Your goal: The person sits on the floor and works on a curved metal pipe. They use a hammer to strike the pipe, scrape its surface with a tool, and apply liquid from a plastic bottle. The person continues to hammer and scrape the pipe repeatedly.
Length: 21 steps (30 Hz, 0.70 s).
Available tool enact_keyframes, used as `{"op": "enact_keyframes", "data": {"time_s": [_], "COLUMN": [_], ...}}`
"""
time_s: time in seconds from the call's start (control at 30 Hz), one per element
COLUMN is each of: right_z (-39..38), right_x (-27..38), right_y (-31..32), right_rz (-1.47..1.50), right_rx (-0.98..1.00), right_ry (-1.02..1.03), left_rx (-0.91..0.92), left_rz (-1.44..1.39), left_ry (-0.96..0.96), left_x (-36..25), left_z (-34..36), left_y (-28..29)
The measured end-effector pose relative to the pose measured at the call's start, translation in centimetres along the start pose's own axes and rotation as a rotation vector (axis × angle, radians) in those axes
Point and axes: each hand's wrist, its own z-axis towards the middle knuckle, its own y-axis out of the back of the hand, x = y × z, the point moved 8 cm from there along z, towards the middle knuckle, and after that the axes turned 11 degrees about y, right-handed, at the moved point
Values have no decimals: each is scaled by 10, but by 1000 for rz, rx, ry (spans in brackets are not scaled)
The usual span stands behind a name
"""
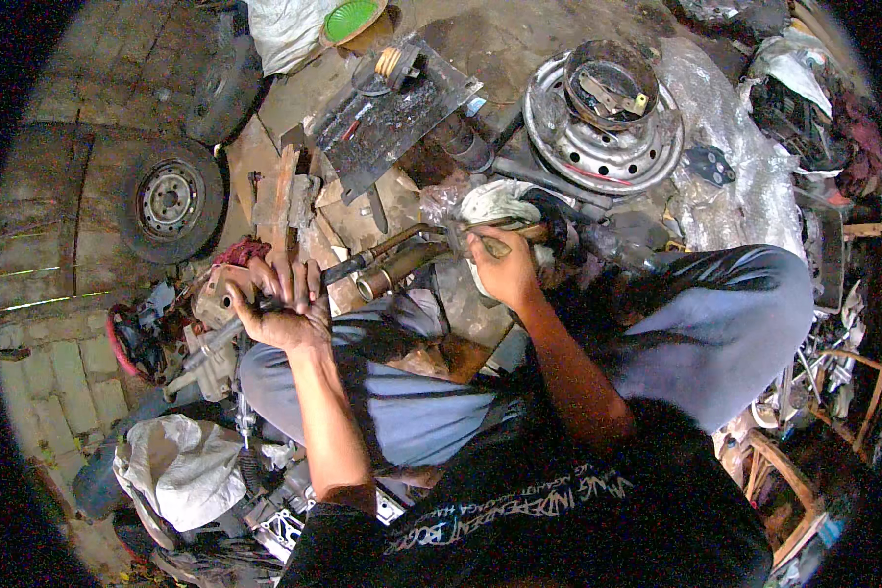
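My left hand (286, 309) is palm up, its fingers apart and slightly bent, with nothing seen in the palm. A long dark metal bar (355, 263) runs behind it, slanting up to the right. My right hand (505, 267) is closed, with thumb and forefinger together at the bar's far end; what they pinch is too small to make out. Just below the bar, a short brownish metal tube (397, 271) lies with its round mouth toward the left. Beyond my right hand sits a whitish cloth-like bundle (500, 204).
Ahead lies a dark metal plate (392, 122) with a coiled spring part on it. A silver wheel rim (603, 147) holding a round pan is at the far right. A tyred wheel (170, 199) leans at the left. A white sack (184, 472) covers parts at the lower left.
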Motion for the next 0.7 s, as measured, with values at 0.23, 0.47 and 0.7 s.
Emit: {"op": "enact_keyframes", "data": {"time_s": [0.23, 0.47, 0.7], "right_z": [-2, -2, -1], "right_x": [-23, 3, -5], "right_y": [12, 32, 42], "right_rz": [-2, -242, -207], "right_rx": [-7, -277, -351], "right_ry": [-263, 6, -88], "left_rx": [-629, -584, -178], "left_rz": [-41, -199, -118], "left_ry": [-49, 25, -13], "left_x": [-5, 1, 0], "left_z": [27, 17, 15], "left_y": [98, 60, 0]}}
